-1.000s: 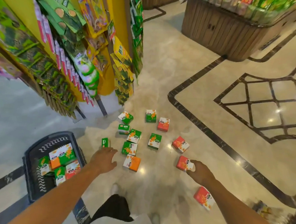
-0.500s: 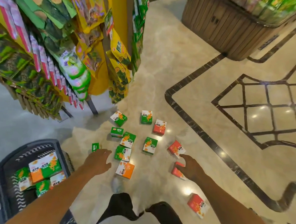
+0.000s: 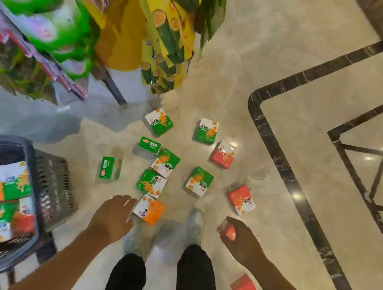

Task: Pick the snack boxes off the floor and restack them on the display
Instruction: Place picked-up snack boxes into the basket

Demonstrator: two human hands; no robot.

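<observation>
1. The dark basket (image 3: 48, 194) at the person's left already holds several boxes, so collecting is underway, but around ten snack boxes (image 3: 154, 183) still lie scattered on the floor below the display rack (image 3: 116, 39) (nothing restacked yet).
2. The right hand (image 3: 240, 239) has lifted the red box (image 3: 229, 232) it was reaching for a second ago; fingers curl around it, clear of the floor.
3. The left hand (image 3: 112, 218) has closed in on the orange box (image 3: 149, 209), fingers loosely spread, just beside it, gripping nothing yet.
</observation>
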